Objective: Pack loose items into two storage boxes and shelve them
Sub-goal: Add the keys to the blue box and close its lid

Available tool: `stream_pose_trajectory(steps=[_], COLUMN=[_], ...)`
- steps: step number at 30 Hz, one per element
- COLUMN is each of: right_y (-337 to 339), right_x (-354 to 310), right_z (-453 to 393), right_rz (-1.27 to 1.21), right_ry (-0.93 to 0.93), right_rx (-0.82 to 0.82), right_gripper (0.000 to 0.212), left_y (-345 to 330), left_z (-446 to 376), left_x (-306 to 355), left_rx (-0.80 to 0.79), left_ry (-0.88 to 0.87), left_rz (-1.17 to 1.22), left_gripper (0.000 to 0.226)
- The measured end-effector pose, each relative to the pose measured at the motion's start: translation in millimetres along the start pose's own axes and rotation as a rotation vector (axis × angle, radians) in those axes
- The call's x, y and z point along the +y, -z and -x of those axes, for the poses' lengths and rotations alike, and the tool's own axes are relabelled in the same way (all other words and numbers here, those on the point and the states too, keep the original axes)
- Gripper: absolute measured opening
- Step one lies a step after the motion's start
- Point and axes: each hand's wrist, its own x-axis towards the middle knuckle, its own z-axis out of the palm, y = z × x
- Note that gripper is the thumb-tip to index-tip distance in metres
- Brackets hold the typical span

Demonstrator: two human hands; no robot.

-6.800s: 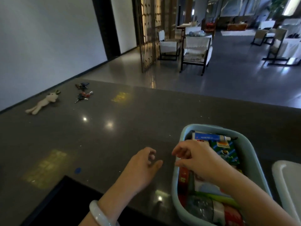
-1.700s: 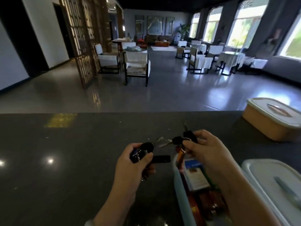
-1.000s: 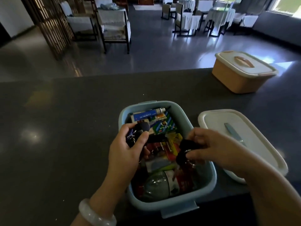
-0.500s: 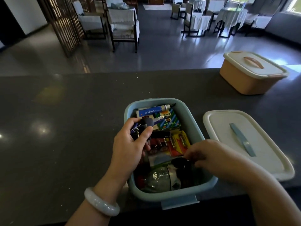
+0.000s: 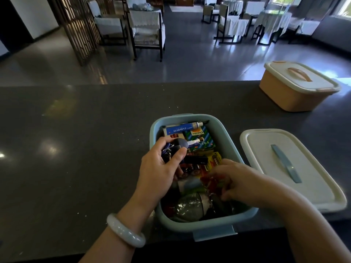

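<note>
A pale blue storage box (image 5: 235,154) stands open on the dark table (image 5: 85,149), close to its near edge, and everything else is placed from it. Over the box's left rim the left hand (image 5: 161,168) grips a bunch of keys (image 5: 171,149): the fingers (image 5: 161,143) curl round the far side and the thumb presses on a dark rounded fob at the top, while a black bar-shaped piece sticks out to the right just below the thumb. A pale bangle (image 5: 124,231) sits on that wrist, outside the box at its near left corner. The right hand (image 5: 233,179) reaches into the box's near right part, fingers curled down among the contents; motion blur hides the tips, so I cannot tell whether they pinch anything. Inside the box, at the far end, lie a blue and white tube (image 5: 182,128) and a green printed packet (image 5: 199,138); in the middle a yellow pack of batteries (image 5: 214,160); at the near end a clear plastic bottle (image 5: 190,205) on its side. Just right of the box, lying flat on the table and apart from it, is a white lid (image 5: 288,168) with a blue handle strip. Farther right and beyond the box, at the table's far edge, stands an orange storage box (image 5: 292,97) with its white lid on. Past the table, chairs (image 5: 146,29) with white covers stand on a shiny grey floor.
</note>
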Motion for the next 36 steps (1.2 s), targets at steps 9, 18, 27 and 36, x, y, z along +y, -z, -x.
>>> stream_pose_trajectory(steps=[9, 18, 27, 36], right_y=[-13.8, -5.5, -19.0, -18.2], right_x=[-5.9, -20.3, -5.7, -1.9], right_z=[-15.5, -11.0, -16.0, -15.4], right_rz=[0.025, -0.363, -0.158, -0.232], right_ry=[0.114, 0.126, 0.059, 0.077], right_rx=[0.178, 0.059, -0.157, -0.039], right_gripper=[0.023, 0.024, 0.032, 0.026], left_y=[0.4, 1.8, -0.1, 0.3], left_z=[2.1, 0.9, -0.1, -1.4], left_x=[1.6, 1.2, -1.6, 0.5], left_rx=[0.030, 0.100, 0.071, 0.036], left_ry=[-0.001, 0.036, 0.048, 0.064], left_rz=[0.006, 0.052, 0.103, 0.010], left_gripper=[0.025, 0.017, 0.019, 0.026])
